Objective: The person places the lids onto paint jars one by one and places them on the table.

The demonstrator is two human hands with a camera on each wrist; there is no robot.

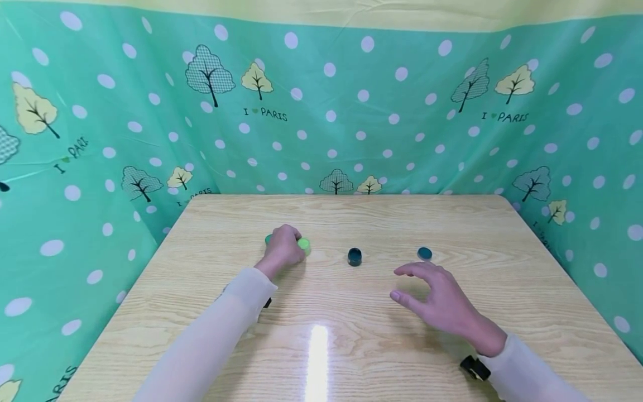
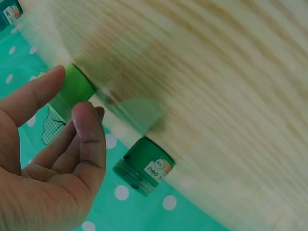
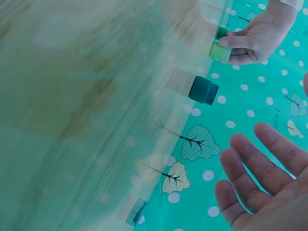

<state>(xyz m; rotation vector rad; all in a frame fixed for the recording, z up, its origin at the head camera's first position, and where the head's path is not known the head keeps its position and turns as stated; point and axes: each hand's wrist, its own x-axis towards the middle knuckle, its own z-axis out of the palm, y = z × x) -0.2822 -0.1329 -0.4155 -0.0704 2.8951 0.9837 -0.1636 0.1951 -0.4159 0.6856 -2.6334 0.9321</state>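
Observation:
In the head view, my left hand (image 1: 284, 248) is at a small light green jar (image 1: 303, 245) that stands on the table. Thumb and fingers are around this jar (image 2: 74, 86) in the left wrist view, pinching its sides. Close beside it stands a dark green jar (image 2: 147, 163) with a white label, mostly covered by the hand in the head view. My right hand (image 1: 444, 298) hovers over the table with nothing in it, fingers loosely bent and apart. Nearest to it lies a flat dark blue disc (image 1: 424, 253), like a lid.
A dark teal jar (image 1: 354, 257), apparently without a lid, stands between the hands. The wood-grain table (image 1: 351, 223) ends at a green dotted curtain (image 1: 361, 139) behind and on both sides. A bright light reflection (image 1: 317, 357) lies on the table's front part.

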